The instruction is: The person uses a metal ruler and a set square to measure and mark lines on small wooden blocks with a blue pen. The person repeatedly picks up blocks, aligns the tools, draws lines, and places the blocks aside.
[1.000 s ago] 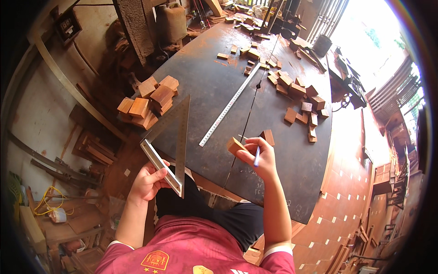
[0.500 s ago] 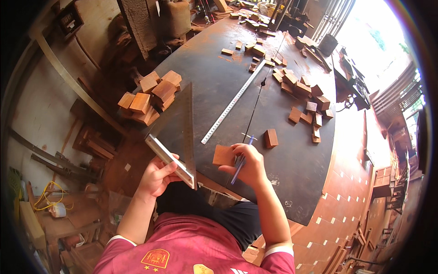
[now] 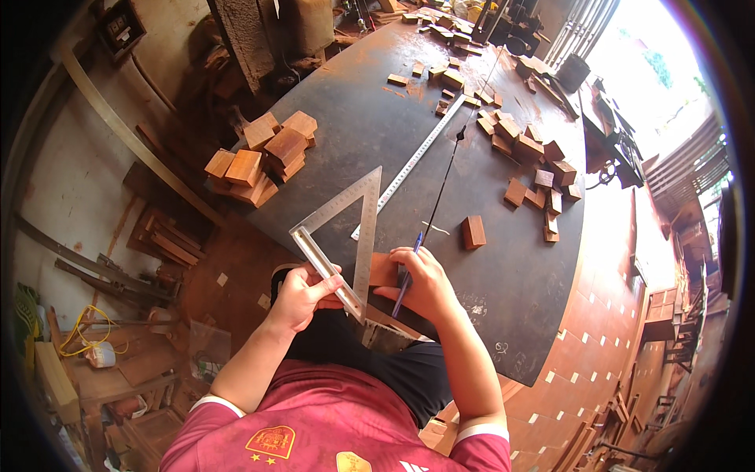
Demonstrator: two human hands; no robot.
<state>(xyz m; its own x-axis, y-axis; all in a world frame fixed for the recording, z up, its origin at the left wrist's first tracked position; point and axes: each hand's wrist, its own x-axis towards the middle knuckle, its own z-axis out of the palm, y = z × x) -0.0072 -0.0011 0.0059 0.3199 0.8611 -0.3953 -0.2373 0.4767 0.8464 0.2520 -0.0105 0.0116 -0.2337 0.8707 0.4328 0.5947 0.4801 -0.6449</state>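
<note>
Left hand (image 3: pixel 303 299) had its grip closed on a silver triangular metal square (image 3: pixel 325 265); right hand (image 3: pixel 426 285) kinda pinched a reddish-brown wooden block (image 3: pixel 384 270) plus a slim blue pen (image 3: pixel 405 282), all by the dark counter's near edge. Dark counter (image 3: pixel 487 185) also had a white flat ruler (image 3: pixel 421 152) lying on it.

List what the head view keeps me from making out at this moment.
In the head view:
Wooden block: right part, hidden by the right hand.
Left hand: parts of its fingers, behind the triangular square.
Ruler: one stretch, covered by the triangular square.
White marks on the table: too small to read.
Bright opening: details beyond, lost to glare.
</note>
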